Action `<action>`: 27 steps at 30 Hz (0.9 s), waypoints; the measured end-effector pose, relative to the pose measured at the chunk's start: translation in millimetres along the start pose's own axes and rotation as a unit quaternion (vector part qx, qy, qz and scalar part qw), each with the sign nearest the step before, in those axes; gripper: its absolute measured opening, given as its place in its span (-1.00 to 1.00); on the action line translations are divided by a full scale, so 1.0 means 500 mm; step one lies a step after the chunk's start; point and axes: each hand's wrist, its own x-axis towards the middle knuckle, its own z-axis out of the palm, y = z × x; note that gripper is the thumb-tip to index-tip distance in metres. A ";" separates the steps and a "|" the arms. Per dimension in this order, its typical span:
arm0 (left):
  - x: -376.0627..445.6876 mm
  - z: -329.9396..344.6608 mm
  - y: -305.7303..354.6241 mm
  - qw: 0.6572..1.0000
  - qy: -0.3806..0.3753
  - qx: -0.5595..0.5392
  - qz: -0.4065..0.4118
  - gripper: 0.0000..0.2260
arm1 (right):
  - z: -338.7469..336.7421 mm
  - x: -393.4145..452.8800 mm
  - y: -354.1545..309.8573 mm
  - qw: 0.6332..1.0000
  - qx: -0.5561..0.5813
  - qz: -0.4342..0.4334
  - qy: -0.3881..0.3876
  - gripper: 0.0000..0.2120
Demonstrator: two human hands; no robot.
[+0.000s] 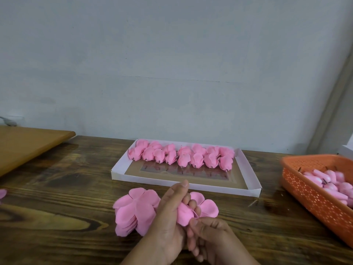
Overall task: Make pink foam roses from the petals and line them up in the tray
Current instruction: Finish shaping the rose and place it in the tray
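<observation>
- Low centre of the frame: the left hand [168, 213] and the right hand [208, 232] both curl around one pink petal piece [184, 214].
- The tray [191, 185] lies directly above them, long axis left to right, roses [181, 155] along its far side.
- The petal stack [133, 209] touches the left hand.

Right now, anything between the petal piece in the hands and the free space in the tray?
Nothing visible. Both hands, left hand and right hand, hold the petal piece just short of the tray; the finished roses sit along its far side, leaving the near strip bare.
</observation>
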 end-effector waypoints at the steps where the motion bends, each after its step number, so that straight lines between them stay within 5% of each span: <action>1: 0.002 -0.001 -0.001 1.000 0.008 -0.004 0.005 -0.66 | 0.000 0.001 0.002 1.000 0.010 0.009 -0.002 -0.76; 7: 0.014 -0.004 -0.007 0.997 0.039 -0.005 0.065 -0.80 | 0.000 -0.009 0.012 0.972 -0.201 -0.112 0.052 -0.65; 13: 0.021 -0.008 -0.015 0.993 0.063 0.021 0.095 -0.83 | 0.020 -0.012 0.042 0.853 -0.441 -0.241 0.143 -0.91; 15: 0.022 -0.008 -0.019 0.992 0.066 0.040 0.097 -0.82 | 0.038 -0.014 0.028 0.806 -0.507 -0.229 0.203 -0.66; 17: 0.022 -0.009 -0.020 0.993 0.064 0.041 0.096 -0.81 | 0.016 -0.015 0.024 0.855 -0.309 -0.256 0.328 -0.36; 19: 0.020 -0.009 -0.019 0.994 0.057 0.036 0.091 -0.80 | 0.020 -0.038 0.010 0.885 -0.354 -0.257 0.161 -0.80; 20: 0.019 -0.009 -0.018 0.994 0.054 0.033 0.089 -0.80 | 0.030 -0.037 0.021 0.941 -0.238 -0.225 0.083 -0.92; 22: 0.018 -0.008 -0.014 0.995 0.049 0.020 0.085 -0.79 | 0.020 -0.030 0.019 0.942 -0.231 -0.186 0.159 -0.83; 27: 0.016 -0.003 -0.007 0.997 0.045 -0.035 0.058 -0.76 | 0.013 -0.016 -0.007 0.995 -0.094 -0.026 0.035 -0.79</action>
